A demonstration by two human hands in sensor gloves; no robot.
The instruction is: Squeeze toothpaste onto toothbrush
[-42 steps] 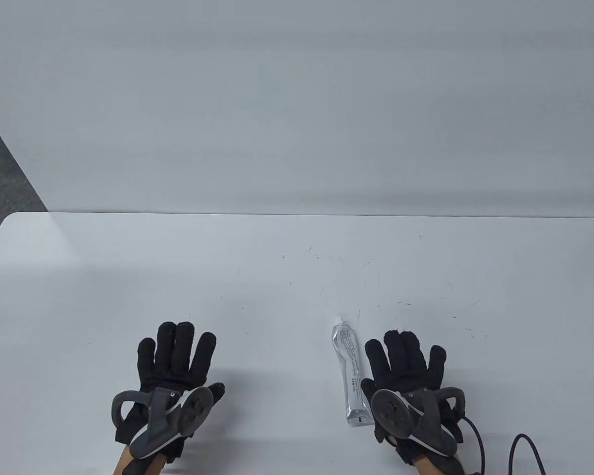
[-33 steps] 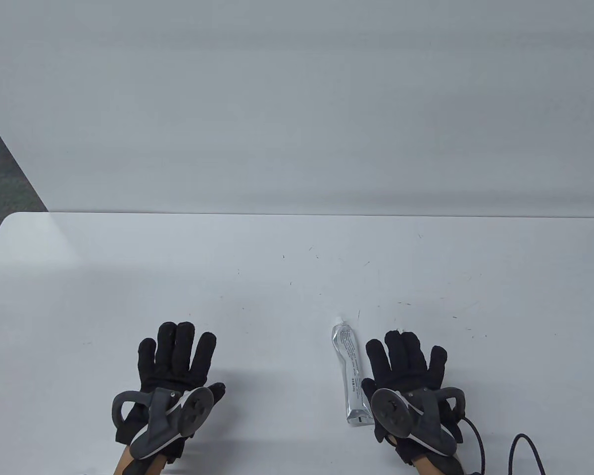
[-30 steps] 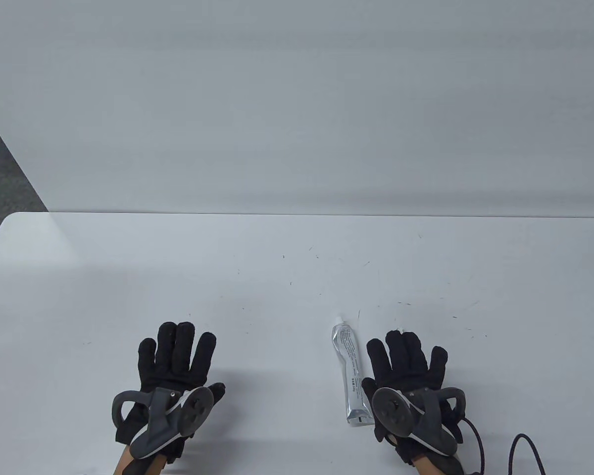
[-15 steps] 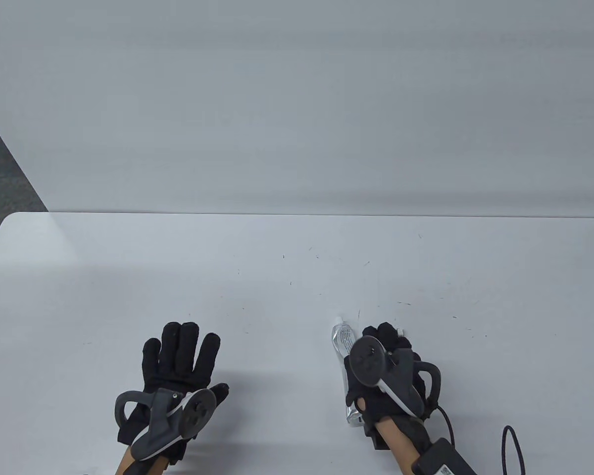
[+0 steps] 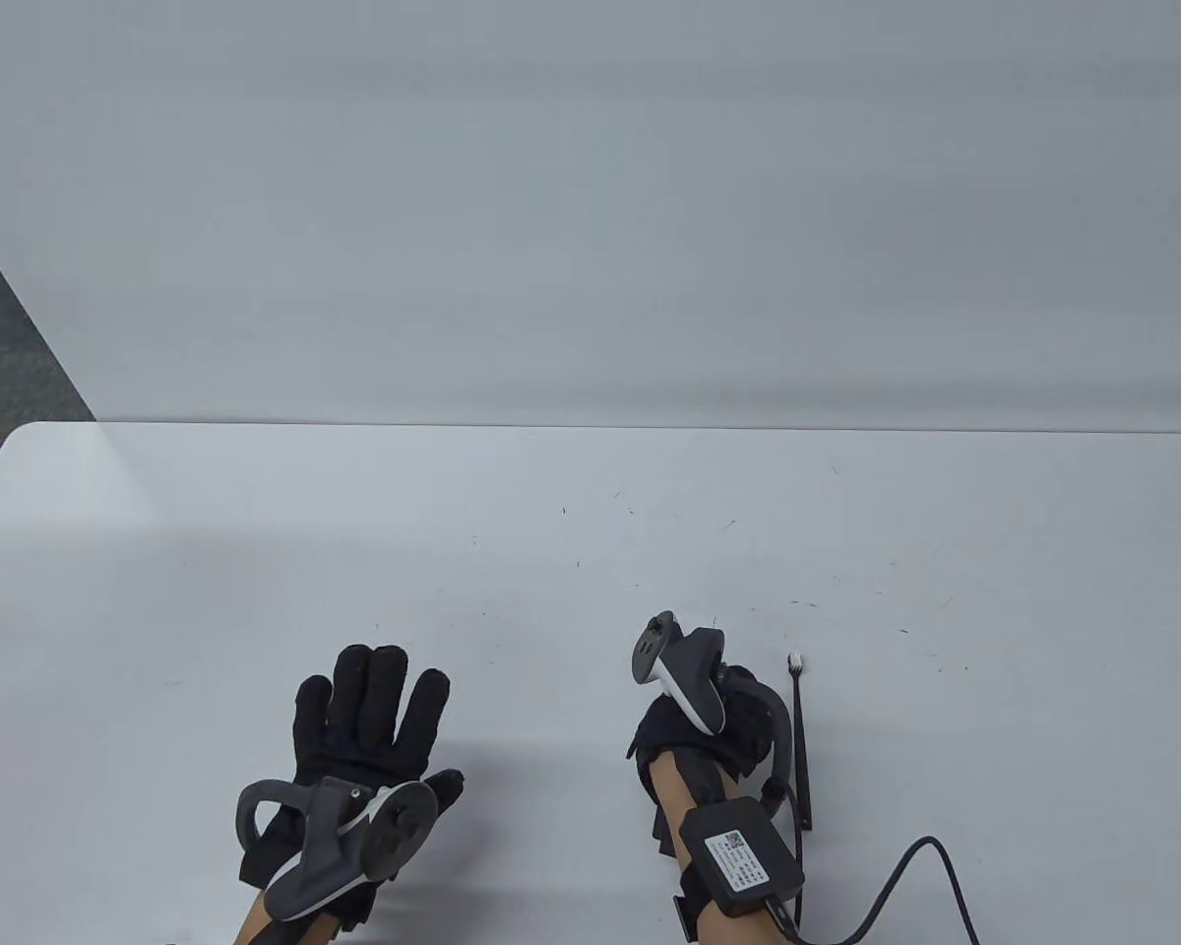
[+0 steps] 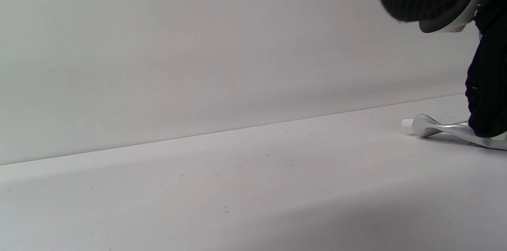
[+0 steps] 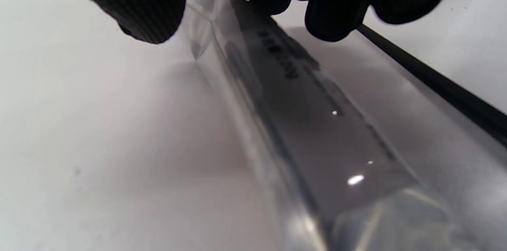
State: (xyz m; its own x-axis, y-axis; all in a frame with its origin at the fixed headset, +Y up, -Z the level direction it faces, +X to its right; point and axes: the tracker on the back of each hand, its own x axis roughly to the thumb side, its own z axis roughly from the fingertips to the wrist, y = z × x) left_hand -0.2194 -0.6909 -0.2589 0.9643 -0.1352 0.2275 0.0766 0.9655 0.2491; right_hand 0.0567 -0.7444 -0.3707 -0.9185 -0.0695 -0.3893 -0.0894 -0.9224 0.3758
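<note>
My right hand [image 5: 738, 724] is turned on its side over the clear toothpaste tube, which it hides in the table view. In the right wrist view the thumb [image 7: 134, 5] and fingers [image 7: 336, 5] pinch the tube [image 7: 301, 124] from both sides. In the left wrist view the tube's white nozzle end [image 6: 424, 126] lies on the table, sticking out from under my right hand [image 6: 487, 96]. A black toothbrush [image 5: 799, 738] with white bristles lies on the table just right of my right hand; its handle shows in the right wrist view [image 7: 435, 84]. My left hand [image 5: 374, 714] rests flat and open on the table, holding nothing.
The white table [image 5: 551, 551] ends at a white wall behind. A black cable [image 5: 905, 876] runs from the box on my right wrist [image 5: 743, 856] across the table's near right part.
My right hand lifted off the toothbrush, uncovering it, moved left, rolled onto its side and closed on the tube. My left hand slid slightly right, still flat.
</note>
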